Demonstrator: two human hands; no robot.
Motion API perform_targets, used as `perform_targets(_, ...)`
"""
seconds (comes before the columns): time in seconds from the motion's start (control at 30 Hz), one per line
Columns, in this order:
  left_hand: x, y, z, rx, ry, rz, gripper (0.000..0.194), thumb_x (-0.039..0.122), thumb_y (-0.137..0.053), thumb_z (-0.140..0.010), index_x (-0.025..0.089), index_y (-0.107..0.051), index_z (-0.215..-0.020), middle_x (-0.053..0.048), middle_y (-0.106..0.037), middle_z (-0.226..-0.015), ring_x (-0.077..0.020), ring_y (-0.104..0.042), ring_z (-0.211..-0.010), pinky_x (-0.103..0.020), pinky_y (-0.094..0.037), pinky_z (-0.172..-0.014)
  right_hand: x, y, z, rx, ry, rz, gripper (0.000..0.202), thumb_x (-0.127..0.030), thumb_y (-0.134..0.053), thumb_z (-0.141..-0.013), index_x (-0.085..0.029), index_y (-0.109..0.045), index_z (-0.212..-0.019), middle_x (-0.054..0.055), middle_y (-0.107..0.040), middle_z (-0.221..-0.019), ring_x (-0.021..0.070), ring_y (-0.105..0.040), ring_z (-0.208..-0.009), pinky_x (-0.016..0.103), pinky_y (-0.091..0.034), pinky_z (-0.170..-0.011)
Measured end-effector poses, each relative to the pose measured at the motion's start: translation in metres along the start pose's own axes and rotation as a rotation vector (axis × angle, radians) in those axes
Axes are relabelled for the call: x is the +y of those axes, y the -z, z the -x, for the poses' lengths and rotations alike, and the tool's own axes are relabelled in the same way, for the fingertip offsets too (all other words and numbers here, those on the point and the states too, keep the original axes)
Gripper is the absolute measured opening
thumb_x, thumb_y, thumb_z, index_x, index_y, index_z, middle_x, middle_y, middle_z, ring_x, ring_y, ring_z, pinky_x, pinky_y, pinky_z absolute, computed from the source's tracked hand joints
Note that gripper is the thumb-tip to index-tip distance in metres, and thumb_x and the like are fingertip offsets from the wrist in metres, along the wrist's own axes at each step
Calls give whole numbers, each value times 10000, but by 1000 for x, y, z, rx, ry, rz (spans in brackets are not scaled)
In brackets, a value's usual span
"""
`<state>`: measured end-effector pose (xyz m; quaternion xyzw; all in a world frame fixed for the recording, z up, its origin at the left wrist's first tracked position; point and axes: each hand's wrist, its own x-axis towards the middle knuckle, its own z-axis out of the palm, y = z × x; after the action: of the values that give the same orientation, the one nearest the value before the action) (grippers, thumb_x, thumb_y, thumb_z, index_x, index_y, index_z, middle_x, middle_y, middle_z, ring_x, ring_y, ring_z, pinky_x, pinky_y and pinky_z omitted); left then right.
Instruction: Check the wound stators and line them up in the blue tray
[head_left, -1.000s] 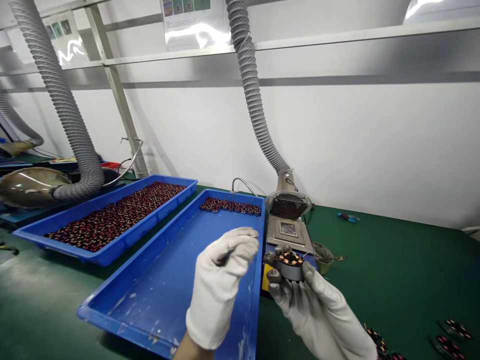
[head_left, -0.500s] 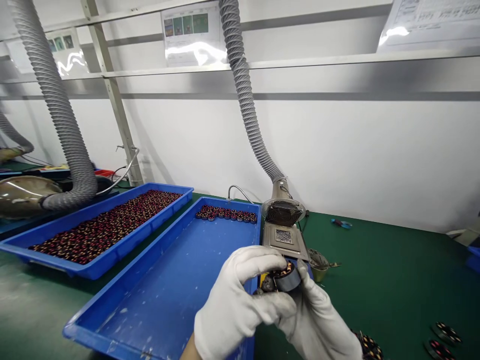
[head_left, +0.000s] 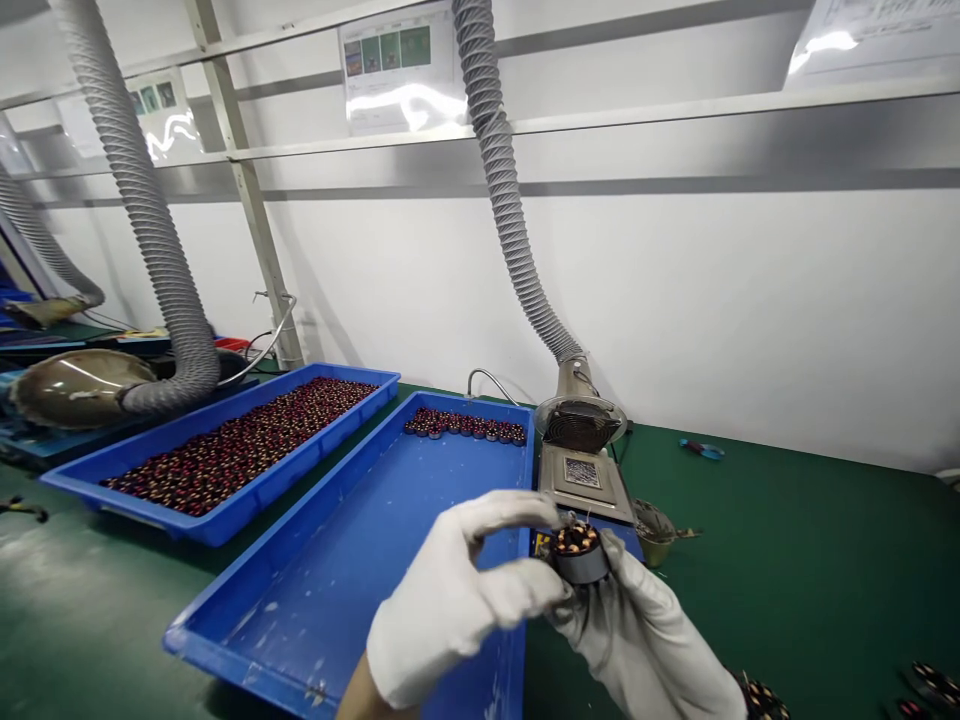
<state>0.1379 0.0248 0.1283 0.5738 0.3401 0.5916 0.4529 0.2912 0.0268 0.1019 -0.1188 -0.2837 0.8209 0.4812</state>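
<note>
A small round part [head_left: 581, 553], with a dark grey rim and copper-coloured pieces on its top, is held at the lower centre. My right hand [head_left: 637, 625], in a white glove, grips it from the right and below. My left hand [head_left: 469, 585], also gloved, curves around its left side, thumb and forefinger parted, their tips at the part's edge. Whether those tips press on it is hard to tell. Beneath the left hand lies a blue tray [head_left: 330, 570] with a row of similar round parts [head_left: 465, 424] along its far end.
Another blue tray [head_left: 300, 465] full of round parts stands at the left. Behind the hands are a metal device [head_left: 585, 478] under a fume hood [head_left: 581, 420] and a small cup [head_left: 654, 545]. Pliers [head_left: 702, 449] lie farther right; more round parts [head_left: 761, 698] sit at the lower right.
The left hand's fingers have spread and drawn back leftward, showing more of the round part's top. The part stays in the right hand. The whole view has shifted slightly left.
</note>
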Motion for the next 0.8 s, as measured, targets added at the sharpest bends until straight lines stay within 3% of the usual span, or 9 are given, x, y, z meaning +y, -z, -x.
perform_targets(0.1,1,-9,0,-45,63,60,295,10,-532,-540,203,-728,-648,-15,-702,-815,-158,-638,-744,-201,-498,-647,1,-3,0,2,17,16,162,-300,-744,-728,-209,-733,-861,33,-739,-864,117,-666,-720,214,-529,-679)
perform_targets(0.2,-3,-13,-1,-25,7,223,295,5,-519,-538,194,-723,-637,-1,-680,-727,-119,-609,-633,-185,-480,-585,1,-9,0,-39,29,23,153,-295,-740,-731,-206,-736,-855,31,-740,-848,117,-666,-710,209,-527,-678)
perform_targets(0.33,-1,-3,2,140,-124,293,211,63,-616,-642,240,-726,-677,16,-710,-808,-82,-586,-573,-164,-453,-526,-2,-9,0,-75,18,19,169,-281,-736,-735,-198,-737,-882,46,-741,-847,115,-667,-698,198,-514,-672)
perform_targets(0.4,3,0,4,173,-93,228,233,77,-638,-646,267,-729,-746,31,-712,-882,-69,-574,-538,-156,-441,-483,-4,-6,1,-67,5,9,161,-287,-728,-743,-210,-738,-884,49,-741,-845,114,-668,-713,197,-511,-678)
perform_targets(0.5,7,-3,5,59,34,11,294,22,-623,-604,245,-732,-761,14,-713,-911,-125,-640,-705,-172,-493,-593,-3,-3,3,-34,-2,4,179,-302,-752,-713,-236,-733,-879,27,-736,-854,118,-662,-716,228,-521,-697)
perform_targets(0.57,8,-9,5,19,-46,-111,293,-3,-574,-608,229,-726,-702,4,-715,-851,-166,-641,-842,-207,-502,-729,-2,-5,4,14,30,24,208,-310,-773,-685,-245,-725,-877,13,-729,-853,123,-652,-710,249,-528,-692)
perform_targets(0.7,10,-17,8,107,-386,-280,262,30,-570,-697,251,-709,-719,20,-703,-772,-178,-626,-873,-281,-452,-896,0,-8,-1,213,265,224,261,-279,-793,-657,-214,-693,-889,43,-712,-882,169,-650,-759,312,-530,-734)
perform_targets(0.8,11,-11,13,194,-426,-248,239,90,-599,-760,304,-706,-754,45,-697,-869,-165,-604,-952,-256,-435,-913,5,-4,-7,378,572,425,330,-200,-824,-595,-228,-659,-879,35,-708,-859,184,-659,-768,317,-536,-729)
